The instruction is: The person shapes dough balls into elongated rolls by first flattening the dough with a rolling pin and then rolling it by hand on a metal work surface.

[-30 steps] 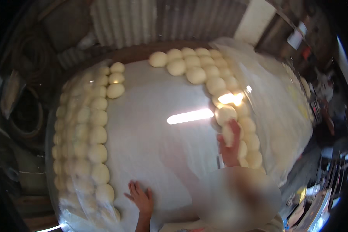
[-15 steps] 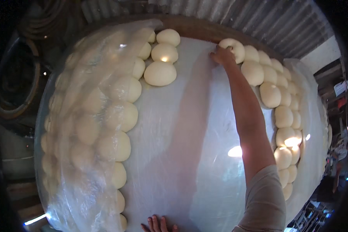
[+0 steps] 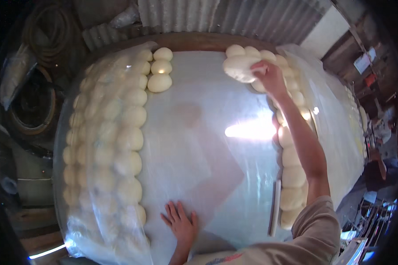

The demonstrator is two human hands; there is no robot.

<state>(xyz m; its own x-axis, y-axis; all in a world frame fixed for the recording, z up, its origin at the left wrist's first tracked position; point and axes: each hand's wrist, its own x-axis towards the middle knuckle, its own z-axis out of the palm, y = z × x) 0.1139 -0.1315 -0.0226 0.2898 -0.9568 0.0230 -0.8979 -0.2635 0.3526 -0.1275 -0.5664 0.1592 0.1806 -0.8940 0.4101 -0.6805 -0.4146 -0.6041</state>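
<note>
My right hand [image 3: 268, 77] pinches the side of a pale, oval dough piece [image 3: 238, 67] at the far end of the right-hand rows of dough balls [image 3: 291, 172]. My left hand [image 3: 181, 223] lies flat, fingers spread, on the metal tabletop [image 3: 185, 168] near its front. On the left, rows of dough balls [image 3: 135, 137] sit largely under a clear plastic sheet [image 3: 97, 229], with a short column of uncovered balls [image 3: 159, 82] at the back. A slim rod [image 3: 274, 207] lies along the right-hand rows, beside my right forearm.
A second plastic sheet [image 3: 327, 97] covers dough on the right. Behind the table stands corrugated metal sheeting [image 3: 243, 17]. Coiled hoses [image 3: 48, 31] and a round rim [image 3: 31, 119] are at the left. Assorted clutter [image 3: 380, 216] crowds the right side.
My right hand reached from the nearer right-hand rows to the back, and now holds a dough piece lifted slightly nearer me. My left hand stays spread on the table. The view has shifted.
</note>
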